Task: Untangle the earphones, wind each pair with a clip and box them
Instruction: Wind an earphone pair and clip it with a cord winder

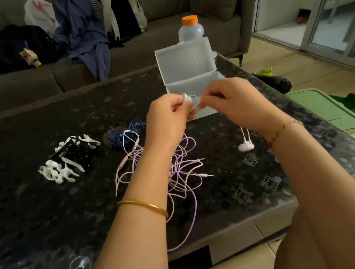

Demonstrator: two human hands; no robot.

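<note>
Far left, clips (69, 158): white and black winders in a loose heap toward the left side of the table (18, 138).
Blue earphones (124, 133): a slack bundle just right of the heap, near the table's middle.
Tangle (183, 171): white, pink and lilac cords looped through one another near the front edge, partly under the left forearm. Two plugs poke out to the right, and one lilac strand hangs over the edge.
Left hand (166, 117): raised over the table, fingers curled. It pinches a small white lump on the white earphones (246, 146), either a clip or wound turns; too blurred to tell.
Step in hand: probably winding this pair. Keep the cord lightly taut, lay the turns side by side, and hold the lump steady while the other hand feeds.
Right hand (232, 103): thumb and finger pinch the thin white cord just beside the left hand. The two white buds dangle below it, close to the table.
Box (185, 61): clear, lid raised, toward the far right corner behind the hands. Its contents are hidden.
</note>
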